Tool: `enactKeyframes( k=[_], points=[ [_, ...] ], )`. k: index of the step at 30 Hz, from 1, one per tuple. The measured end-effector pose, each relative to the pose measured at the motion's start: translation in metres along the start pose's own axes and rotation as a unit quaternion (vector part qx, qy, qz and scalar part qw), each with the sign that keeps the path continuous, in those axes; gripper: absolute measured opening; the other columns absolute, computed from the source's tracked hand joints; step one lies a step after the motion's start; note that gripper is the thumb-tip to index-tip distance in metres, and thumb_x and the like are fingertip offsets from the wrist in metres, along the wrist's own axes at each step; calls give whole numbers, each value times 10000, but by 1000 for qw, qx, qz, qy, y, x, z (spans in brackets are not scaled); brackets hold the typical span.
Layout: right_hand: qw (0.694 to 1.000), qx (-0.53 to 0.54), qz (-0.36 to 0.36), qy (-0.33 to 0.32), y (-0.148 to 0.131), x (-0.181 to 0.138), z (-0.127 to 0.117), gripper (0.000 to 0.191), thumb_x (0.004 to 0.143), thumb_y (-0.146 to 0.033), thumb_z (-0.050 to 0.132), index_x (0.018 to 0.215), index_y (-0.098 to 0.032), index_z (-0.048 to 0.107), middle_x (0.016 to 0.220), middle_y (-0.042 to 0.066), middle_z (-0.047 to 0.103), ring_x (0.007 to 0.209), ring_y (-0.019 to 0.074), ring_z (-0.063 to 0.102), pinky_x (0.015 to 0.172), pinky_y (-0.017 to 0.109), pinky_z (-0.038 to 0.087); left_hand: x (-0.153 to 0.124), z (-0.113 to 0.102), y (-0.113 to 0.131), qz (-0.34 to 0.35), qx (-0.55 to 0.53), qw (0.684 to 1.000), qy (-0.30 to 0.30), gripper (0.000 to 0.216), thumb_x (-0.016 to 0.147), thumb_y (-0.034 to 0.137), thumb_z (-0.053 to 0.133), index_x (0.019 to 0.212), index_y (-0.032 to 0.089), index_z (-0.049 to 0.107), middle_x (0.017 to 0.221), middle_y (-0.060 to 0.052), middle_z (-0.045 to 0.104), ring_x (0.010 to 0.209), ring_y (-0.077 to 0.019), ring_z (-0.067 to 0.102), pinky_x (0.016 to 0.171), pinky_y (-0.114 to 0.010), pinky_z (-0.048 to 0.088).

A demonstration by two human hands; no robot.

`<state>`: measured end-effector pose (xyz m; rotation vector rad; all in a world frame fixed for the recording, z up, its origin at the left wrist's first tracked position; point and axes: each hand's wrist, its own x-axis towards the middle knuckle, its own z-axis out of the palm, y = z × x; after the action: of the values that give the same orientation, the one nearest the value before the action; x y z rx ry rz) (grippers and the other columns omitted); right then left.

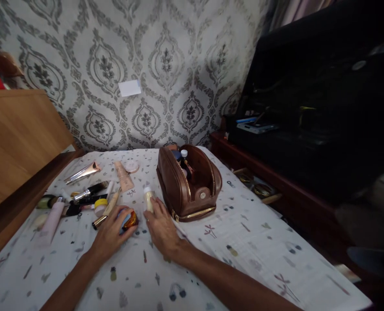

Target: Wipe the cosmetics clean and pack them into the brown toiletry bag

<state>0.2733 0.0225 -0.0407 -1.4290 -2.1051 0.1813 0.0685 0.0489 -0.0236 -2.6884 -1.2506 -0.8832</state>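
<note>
My left hand (109, 231) is closed around a small amber jar (132, 219) with a blue label, low over the cloth. My right hand (162, 229) has its fingers round a small pale-yellow bottle (148, 198) with a white cap; the bottle's lower end is hidden by the fingers. Just right of that hand stands a brown toiletry bag (172, 183), unzipped at the top, with a white-capped bottle (184, 153) and other items inside. Beside my left hand lie a yellow-lidded jar (100, 206) and a gold-and-black tube (100, 221).
Leftward on the patterned cloth (140, 280) lie a pink tube (53, 221), a shiny metallic tube (82, 172), a peach tube (123, 176), a round compact (132, 166) and several brushes. A wooden panel (23, 142) rises at left; an open drawer (272, 198) is at right.
</note>
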Motion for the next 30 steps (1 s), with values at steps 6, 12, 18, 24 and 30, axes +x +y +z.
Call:
enactKeyframes(
  k=[6, 12, 18, 24, 30],
  points=[
    [996, 79, -46, -25, 1, -1, -2, 332, 817, -72, 604, 1131, -140, 686, 1495, 179, 430, 1463, 330, 275, 1172, 522, 332, -1, 1, 1, -66, -15, 997, -25, 435, 879, 397, 643, 1262, 240, 509, 1206, -89, 636, 1127, -289, 637, 920, -394, 529],
    [993, 103, -54, -30, 1, -1, -3, 320, 815, -85, 602, 1120, -131, 687, 1501, 193, 422, 1465, 322, 253, 1163, 527, 325, -1, 0, -1, -110, -93, 988, -56, 435, 872, 370, 635, 1273, 244, 520, 1236, -95, 641, 1167, -292, 617, 969, -420, 508],
    [994, 102, -39, -20, -1, -1, -9, 428, 840, -190, 649, 1263, -130, 609, 1458, 184, 478, 1402, 317, 358, 1154, 518, 342, 3, -6, 1, -107, -196, 971, -83, 501, 856, 337, 634, 1319, 211, 491, 1303, -123, 612, 1193, -282, 605, 1037, -438, 475],
    [994, 96, -51, -17, -2, 1, -8, 528, 827, -220, 688, 1338, -176, 561, 1463, 159, 498, 1407, 305, 366, 1146, 527, 338, 1, -1, 0, -153, -184, 967, -82, 650, 804, 354, 703, 1358, 193, 402, 1379, -166, 558, 1265, -320, 562, 1057, -478, 454],
    [991, 118, -62, -11, -2, 2, -10, 455, 832, -172, 676, 1277, -113, 606, 1386, 168, 577, 1378, 293, 418, 1157, 483, 321, -2, 4, 1, -137, -107, 982, -67, 587, 770, 382, 749, 1263, 204, 486, 1244, -130, 620, 1189, -326, 601, 979, -479, 502]
  ],
)
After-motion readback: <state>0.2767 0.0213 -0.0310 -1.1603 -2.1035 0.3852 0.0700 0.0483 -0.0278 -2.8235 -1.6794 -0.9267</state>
